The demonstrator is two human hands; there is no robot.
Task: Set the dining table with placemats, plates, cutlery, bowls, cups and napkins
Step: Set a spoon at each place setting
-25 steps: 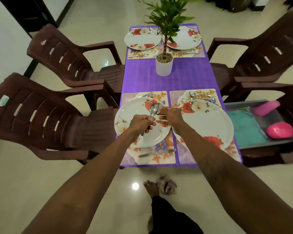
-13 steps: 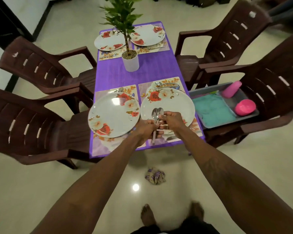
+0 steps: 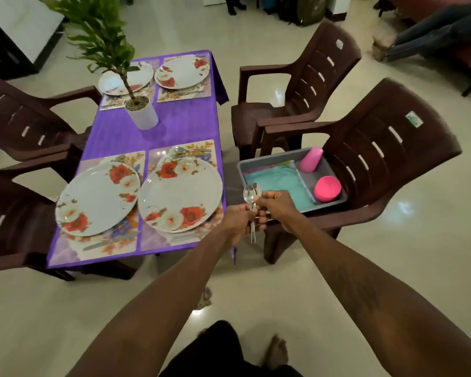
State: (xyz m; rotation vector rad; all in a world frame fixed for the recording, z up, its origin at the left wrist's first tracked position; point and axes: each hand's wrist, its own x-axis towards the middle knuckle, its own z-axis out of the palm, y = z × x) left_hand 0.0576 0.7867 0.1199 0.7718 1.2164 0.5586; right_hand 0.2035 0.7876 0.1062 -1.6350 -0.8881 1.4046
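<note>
Two steel spoons (image 3: 249,195) upright in left grip (image 3: 238,219), bowls up, beside floral plate (image 3: 180,197)

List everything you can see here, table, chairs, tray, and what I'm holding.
table: one, purple cloth, centre left
placemats: four, floral, two each end
plates: four, white with red flowers, one per placemat
potted plant: one, green in white pot, mid-table
spoon and fork: one pair, silver, near right placemat
knife: one, silver, near left placemat
chairs: four, brown, two each side
tray: one, grey, near right chair's seat
cloth: one, teal, tray's left compartment
cup: one, pink, lying in tray's right compartment
bowl: one, pink, same compartment
held cutlery: two pieces, silver, front one a spoon, by tray's near corner
hands: left hand grips the handles, right hand pinches the necks
</note>
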